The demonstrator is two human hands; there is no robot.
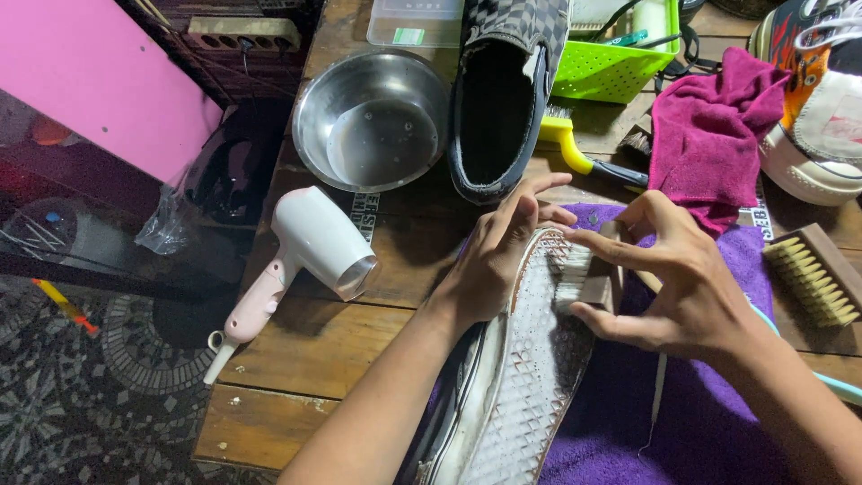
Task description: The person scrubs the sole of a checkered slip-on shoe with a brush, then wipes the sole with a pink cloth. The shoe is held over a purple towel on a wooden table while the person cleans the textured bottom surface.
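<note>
The shoe [525, 359] lies sole up on a purple towel [682, 413], under my left hand [489, 260], which presses its edge. My right hand [682, 278] grips a small brush [588, 274] on the sole. Beyond my hands, on the wooden table [305, 350], stand a steel bowl [373, 117] and a hair dryer [305, 256].

Purple towel [682, 413], magenta cloth [709, 126], lime-green basket [611, 72], white-and-pink hairdryer [305, 251], black checkered shoe [503, 90], steel-grey bowl [373, 121].

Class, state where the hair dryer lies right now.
The hair dryer lies on the wooden table, left of the left hand, just below the steel bowl.
</note>
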